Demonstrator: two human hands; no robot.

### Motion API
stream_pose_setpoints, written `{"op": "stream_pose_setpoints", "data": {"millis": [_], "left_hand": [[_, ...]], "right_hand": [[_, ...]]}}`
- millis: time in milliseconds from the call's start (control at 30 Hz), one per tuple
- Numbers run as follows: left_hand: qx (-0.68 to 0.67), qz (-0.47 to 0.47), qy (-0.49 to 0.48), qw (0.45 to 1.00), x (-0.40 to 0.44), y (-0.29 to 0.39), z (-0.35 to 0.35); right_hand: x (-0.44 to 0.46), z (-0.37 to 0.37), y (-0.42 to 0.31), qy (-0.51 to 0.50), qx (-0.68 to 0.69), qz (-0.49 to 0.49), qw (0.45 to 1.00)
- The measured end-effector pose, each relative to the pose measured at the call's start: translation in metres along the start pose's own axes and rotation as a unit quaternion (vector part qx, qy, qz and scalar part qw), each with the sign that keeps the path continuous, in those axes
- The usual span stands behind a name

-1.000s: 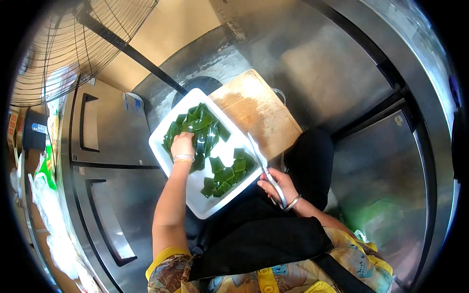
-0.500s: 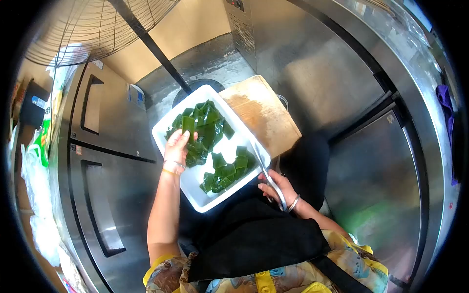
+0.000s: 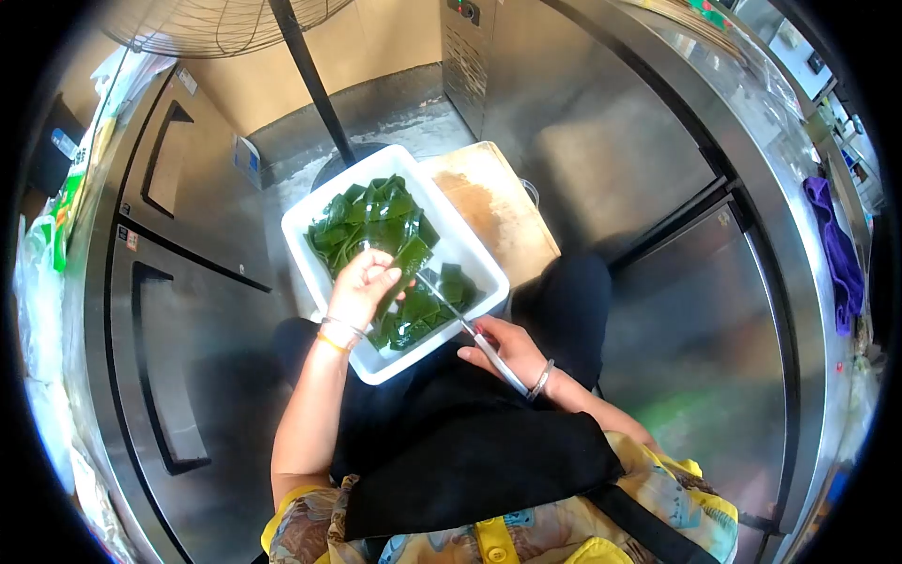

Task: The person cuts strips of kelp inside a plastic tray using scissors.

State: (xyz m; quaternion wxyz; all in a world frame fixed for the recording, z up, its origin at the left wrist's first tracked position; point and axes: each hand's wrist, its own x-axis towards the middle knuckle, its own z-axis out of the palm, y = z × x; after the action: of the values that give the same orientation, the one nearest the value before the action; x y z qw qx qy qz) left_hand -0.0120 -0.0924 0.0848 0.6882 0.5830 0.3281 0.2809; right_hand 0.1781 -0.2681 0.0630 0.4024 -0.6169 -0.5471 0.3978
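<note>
A white plastic tub (image 3: 477,242) rests in front of me with glossy dark green kelp in it. The larger pile of kelp (image 3: 362,214) lies at its far left, and a heap of smaller cut pieces (image 3: 413,324) sits at the near right. Over the middle of the tub, my left hand (image 3: 365,287) pinches a flat kelp strip (image 3: 413,254). My right hand (image 3: 510,348) grips the handles of metal scissors (image 3: 453,310). Their blades reach over the tub's near right rim to the strip's edge; I cannot tell whether they have closed on it.
A wooden board (image 3: 493,211) with a wet patch lies beyond the tub. Steel fridge cabinets stand on the left (image 3: 202,348) and right (image 3: 695,348). A fan stand (image 3: 315,85) rises behind the tub. A purple cloth (image 3: 836,249) hangs at far right.
My left hand has lifted a kelp strip and moved right and nearer. My right hand has brought the scissors left, from the tub's rim to the strip.
</note>
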Motion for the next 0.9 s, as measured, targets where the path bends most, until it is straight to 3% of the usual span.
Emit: {"op": "stream_pose_setpoints", "data": {"millis": [267,500,600,667,700,800,867,900], "left_hand": [[0.144,0.026,0.000,0.989,-0.022,-0.041,0.015],[0.080,0.006,0.012,0.997,-0.025,-0.056,0.020],[0.196,0.011,-0.017,0.980,-0.017,-0.073,0.004],[-0.066,0.004,0.040,0.997,-0.013,-0.054,0.000],[-0.094,-0.071,0.088,0.989,-0.011,-0.040,-0.006],[-0.358,-0.111,0.129,0.918,-0.008,-0.034,-0.030],[-0.350,-0.105,0.139,0.921,-0.009,-0.049,-0.036],[-0.367,-0.096,0.190,0.905,-0.009,-0.053,-0.034]], "right_hand": [[-0.006,0.011,0.000,-0.019,-0.064,-0.015,0.998],[-0.018,0.010,0.014,-0.023,-0.092,0.018,0.995],[-0.022,0.015,0.022,0.026,-0.068,0.013,0.997],[-0.021,0.015,0.026,0.051,-0.031,0.075,0.995],[-0.020,0.014,0.026,0.053,-0.012,0.081,0.995],[-0.019,0.008,0.026,0.043,-0.021,0.070,0.996],[-0.020,0.010,0.031,0.039,-0.016,0.059,0.997],[-0.021,0.012,0.033,0.037,-0.011,0.049,0.998]]}}
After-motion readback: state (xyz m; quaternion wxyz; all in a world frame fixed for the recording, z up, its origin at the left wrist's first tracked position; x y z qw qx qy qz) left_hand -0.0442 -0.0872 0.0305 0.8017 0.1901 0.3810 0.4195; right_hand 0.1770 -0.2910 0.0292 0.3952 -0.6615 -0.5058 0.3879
